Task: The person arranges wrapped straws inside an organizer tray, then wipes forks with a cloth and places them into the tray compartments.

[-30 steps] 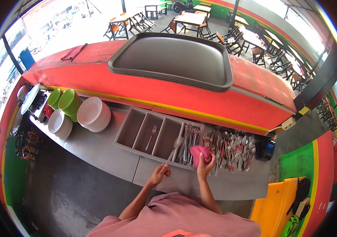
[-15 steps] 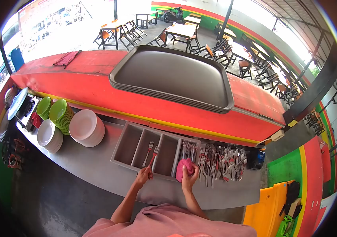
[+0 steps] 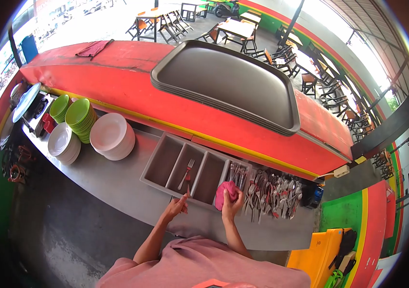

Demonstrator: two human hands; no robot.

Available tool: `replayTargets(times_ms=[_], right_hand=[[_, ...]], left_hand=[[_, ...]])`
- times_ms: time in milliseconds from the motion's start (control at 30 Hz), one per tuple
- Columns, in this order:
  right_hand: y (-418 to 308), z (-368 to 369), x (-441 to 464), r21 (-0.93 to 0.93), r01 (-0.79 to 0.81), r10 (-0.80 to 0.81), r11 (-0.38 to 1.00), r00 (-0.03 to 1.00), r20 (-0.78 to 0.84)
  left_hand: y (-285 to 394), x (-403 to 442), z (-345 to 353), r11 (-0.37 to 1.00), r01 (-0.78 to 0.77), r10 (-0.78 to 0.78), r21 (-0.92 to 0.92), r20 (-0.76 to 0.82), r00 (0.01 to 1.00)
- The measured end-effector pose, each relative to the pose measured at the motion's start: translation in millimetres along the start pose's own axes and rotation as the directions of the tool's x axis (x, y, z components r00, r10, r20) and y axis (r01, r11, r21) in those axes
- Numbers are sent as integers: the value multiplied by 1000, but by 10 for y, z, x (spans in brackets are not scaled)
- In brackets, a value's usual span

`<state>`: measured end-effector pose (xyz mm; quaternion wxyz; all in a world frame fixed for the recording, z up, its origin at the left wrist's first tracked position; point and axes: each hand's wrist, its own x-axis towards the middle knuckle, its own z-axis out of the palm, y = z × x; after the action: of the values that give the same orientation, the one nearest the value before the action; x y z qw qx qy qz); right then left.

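A grey cutlery tray [image 3: 154, 183] with four compartments lies on the metal counter. One fork [image 3: 186, 173] rests in its second compartment from the left. My left hand [image 3: 176, 207] is closed on another fork [image 3: 188, 185], whose head reaches over that compartment's front part. At the tray's front right, my right hand [image 3: 233, 204] grips a crumpled pink cloth [image 3: 225, 194]. Metal cutlery [image 3: 237, 174] fills the rightmost compartment, partly hidden by the cloth. To the right of the tray, a loose pile of forks and spoons [image 3: 276, 194] is spread on the counter.
Stacked white bowls [image 3: 112, 137] and green bowls [image 3: 80, 117] stand on the counter's left. Dark serving trays [image 3: 226, 84] are stacked on the red ledge [image 3: 127, 69] behind. An orange case [image 3: 312, 254] is at the lower right.
My left hand has brought the held fork left to the second compartment, then slightly lower. The cloth in my right hand has shifted left and down. The camera view has also shifted.
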<state>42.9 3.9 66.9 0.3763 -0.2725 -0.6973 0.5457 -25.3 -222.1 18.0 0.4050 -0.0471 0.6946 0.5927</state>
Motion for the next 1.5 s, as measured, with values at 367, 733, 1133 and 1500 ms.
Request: replayTargets(times_ms=[367,733,1133,1500], right_hand=[[85,-166,-83,43,-110,111,993,994,-20],[341,-1180,297,158,-99,134,982,965,-224],[892,-2421,935,52,-297,299,953,953,-50],[1318,-3034,1024,-140,-420,442,897,831,337]], left_hand=[[37,-35,214,990,-98,91,106,65,994],[429,97,1270,951,-282,245,123,254,936],[-12,296,3170,914,-393,366,99,214,906],[-521,604,3939,454,-241,500,858,-22,866]])
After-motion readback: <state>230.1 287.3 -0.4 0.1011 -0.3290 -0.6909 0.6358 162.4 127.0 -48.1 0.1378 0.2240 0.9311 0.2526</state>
